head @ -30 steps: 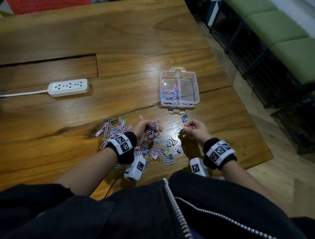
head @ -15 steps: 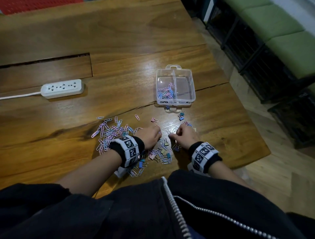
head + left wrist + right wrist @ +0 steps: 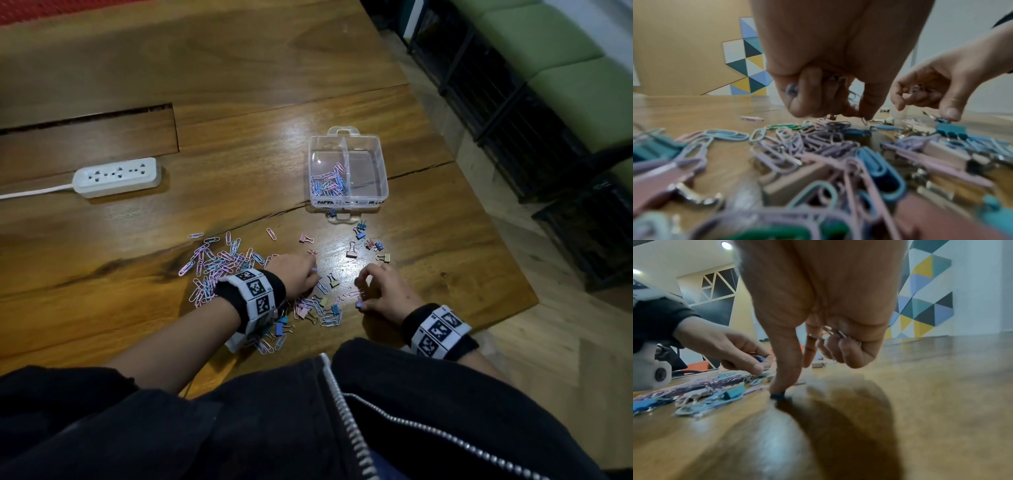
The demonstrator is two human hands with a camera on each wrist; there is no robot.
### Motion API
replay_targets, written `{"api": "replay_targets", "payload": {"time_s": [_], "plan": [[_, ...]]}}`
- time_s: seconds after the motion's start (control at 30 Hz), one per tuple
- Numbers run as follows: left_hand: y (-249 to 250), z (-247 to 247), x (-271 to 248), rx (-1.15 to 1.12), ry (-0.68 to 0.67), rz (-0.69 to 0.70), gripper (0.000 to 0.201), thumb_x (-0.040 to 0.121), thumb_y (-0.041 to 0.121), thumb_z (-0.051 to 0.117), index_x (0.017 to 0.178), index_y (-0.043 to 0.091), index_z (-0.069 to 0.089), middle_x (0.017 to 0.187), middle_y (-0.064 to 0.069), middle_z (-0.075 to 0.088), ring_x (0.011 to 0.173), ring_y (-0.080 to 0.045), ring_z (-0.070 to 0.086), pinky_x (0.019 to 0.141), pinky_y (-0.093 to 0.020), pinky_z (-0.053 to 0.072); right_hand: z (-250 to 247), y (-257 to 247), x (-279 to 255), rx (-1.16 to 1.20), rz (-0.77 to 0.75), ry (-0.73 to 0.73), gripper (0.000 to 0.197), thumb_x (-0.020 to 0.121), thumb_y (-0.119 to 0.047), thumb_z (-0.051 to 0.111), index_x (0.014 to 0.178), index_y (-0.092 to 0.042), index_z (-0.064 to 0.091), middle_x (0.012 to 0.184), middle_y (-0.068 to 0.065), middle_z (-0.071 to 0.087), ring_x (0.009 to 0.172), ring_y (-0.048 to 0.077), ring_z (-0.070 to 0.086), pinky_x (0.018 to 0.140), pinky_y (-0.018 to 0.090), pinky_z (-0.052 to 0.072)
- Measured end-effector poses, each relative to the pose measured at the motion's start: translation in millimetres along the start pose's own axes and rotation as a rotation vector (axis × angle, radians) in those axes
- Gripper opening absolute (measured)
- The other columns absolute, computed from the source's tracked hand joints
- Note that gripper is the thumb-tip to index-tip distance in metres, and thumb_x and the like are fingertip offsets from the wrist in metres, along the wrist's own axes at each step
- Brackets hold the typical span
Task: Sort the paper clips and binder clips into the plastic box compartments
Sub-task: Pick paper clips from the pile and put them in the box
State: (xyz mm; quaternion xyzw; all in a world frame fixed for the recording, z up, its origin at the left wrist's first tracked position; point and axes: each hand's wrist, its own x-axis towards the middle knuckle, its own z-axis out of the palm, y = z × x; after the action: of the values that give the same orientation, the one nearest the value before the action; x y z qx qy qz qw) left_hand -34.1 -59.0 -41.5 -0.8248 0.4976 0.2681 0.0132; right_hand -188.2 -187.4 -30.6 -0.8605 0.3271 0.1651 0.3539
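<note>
Both hands curl round gathered clips: left hand (image 3: 297,274) paper clips, right hand (image 3: 383,291) binder clips; plastic box (image 3: 383,178) at 12 o'clock, nearer the right.

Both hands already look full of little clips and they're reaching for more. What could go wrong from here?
The left hand already grips several paper clips while picking another, so some may slip out. The right hand holds clips in curled fingers while its thumb presses a small binder clip, which could skid away. Only the plastic box's left compartment holds clips; a hurried drop could mix the kinds.
</note>
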Motion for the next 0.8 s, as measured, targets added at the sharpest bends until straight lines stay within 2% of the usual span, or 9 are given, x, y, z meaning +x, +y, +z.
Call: {"api": "replay_targets", "payload": {"time_s": [0.1, 0.17, 0.27, 0.33, 0.47, 0.53, 0.63, 0.7, 0.8], "plan": [[1.5, -5.4, -1.0, -0.456, -0.029, -0.042, 0.02, 0.095, 0.023, 0.04, 0.08, 0.013, 0.048, 0.077, -0.004, 0.053, 0.065, -0.015, 0.048, 0.062, -0.026, 0.041, -9.0, 5.4, 0.1, 0.001, 0.047, -0.044, 0.038, 0.075, -0.016, 0.07, 0.107, -0.025, 0.051, 0.113, 0.004, 0.045, 0.1, 0.019, 0.045, 0.083, 0.035, 0.045], [1.6, -9.1, -2.5, -0.865, -0.036, -0.104, 0.029, 0.092, 0.01, 0.04, 0.064, 0.015, 0.039, 0.064, 0.0, 0.042, 0.054, -0.01, 0.04, 0.053, -0.022, 0.034, -9.7, 4.2, 0.5, 0.013, 0.01, 0.003, 0.031, 0.078, -0.022, 0.066, 0.106, -0.023, 0.053, 0.111, 0.005, 0.046, 0.099, 0.019, 0.045, 0.085, 0.035, 0.044], [0.7, -12.5, -6.0, -1.512, -0.153, -0.101, 0.02, 0.068, -0.001, 0.044, 0.056, 0.01, 0.033, 0.048, -0.001, 0.043, 0.031, -0.004, 0.032, 0.032, -0.01, 0.025, -1.0, -2.4, 2.3, -0.046, -0.095, 0.028, 0.027, 0.08, -0.029, 0.064, 0.105, -0.021, 0.057, 0.102, 0.004, 0.047, 0.094, 0.015, 0.043, 0.083, 0.028, 0.04], [0.6, -15.5, -8.4, -1.636, -0.188, -0.07, 0.014, 0.056, -0.001, 0.04, 0.053, 0.01, 0.032, 0.042, 0.001, 0.05, 0.026, -0.003, 0.03, 0.028, -0.007, 0.024, 5.0, -5.5, 5.0, -0.115, -0.146, 0.028, 0.025, 0.08, -0.027, 0.064, 0.104, -0.019, 0.06, 0.095, 0.001, 0.044, 0.09, 0.012, 0.041, 0.079, 0.025, 0.037], [1.7, -18.1, -9.9, -1.6, -0.19, -0.028, 0.014, 0.054, -0.001, 0.041, 0.06, 0.011, 0.034, 0.043, 0.005, 0.052, 0.026, -0.002, 0.033, 0.027, -0.008, 0.026, 8.5, -6.1, 10.8, -0.209, -0.199, 0.032, 0.019, 0.085, -0.026, 0.058, 0.101, -0.017, 0.061, 0.098, 0.003, 0.049, 0.09, 0.015, 0.045, 0.085, 0.032, 0.044], [3.4, -18.5, -9.2, -1.483, -0.174, -0.043, 0.01, 0.062, 0.002, 0.048, 0.063, 0.01, 0.042, 0.049, 0.006, 0.051, 0.031, -0.001, 0.04, 0.032, -0.009, 0.033, 10.7, -5.2, 12.3, -0.309, -0.239, 0.01, 0.022, 0.089, -0.027, 0.052, 0.105, -0.013, 0.057, 0.104, 0.007, 0.051, 0.096, 0.02, 0.048, 0.087, 0.035, 0.044], [4.2, -14.6, -6.2, -1.09, -0.121, -0.039, 0.019, 0.083, 0.009, 0.059, 0.068, 0.017, 0.052, 0.07, 0.001, 0.054, 0.057, -0.007, 0.054, 0.057, -0.021, 0.048, 11.3, -5.1, 12.8, -0.343, -0.251, 0.001, 0.022, 0.091, -0.024, 0.048, 0.103, -0.007, 0.054, 0.104, 0.009, 0.05, 0.097, 0.021, 0.048, 0.086, 0.033, 0.043], [2.5, -9.4, -4.6, -0.734, -0.086, 0.024, 0.011, 0.08, 0.02, 0.067, 0.074, 0.018, 0.058, 0.082, 0.001, 0.061, 0.076, -0.013, 0.057, 0.077, -0.03, 0.049, 9.9, -5.1, 13.3, -0.236, -0.216, 0.001, 0.016, 0.091, -0.02, 0.049, 0.097, -0.005, 0.054, 0.101, 0.008, 0.052, 0.092, 0.019, 0.049, 0.082, 0.029, 0.042], [2.7, -2.9, -2.9, -0.273, -0.052, 0.07, 0.019, 0.079, 0.031, 0.067, 0.093, 0.019, 0.064, 0.099, 0.003, 0.066, 0.091, -0.013, 0.059, 0.08, -0.029, 0.048, 4.7, -8.1, 11.2, 0.161, -0.118, 0.043, 0.004, 0.09, -0.011, 0.048, 0.089, -0.008, 0.051, 0.083, 0.0, 0.054, 0.078, 0.013, 0.049, 0.071, 0.025, 0.039]]}}
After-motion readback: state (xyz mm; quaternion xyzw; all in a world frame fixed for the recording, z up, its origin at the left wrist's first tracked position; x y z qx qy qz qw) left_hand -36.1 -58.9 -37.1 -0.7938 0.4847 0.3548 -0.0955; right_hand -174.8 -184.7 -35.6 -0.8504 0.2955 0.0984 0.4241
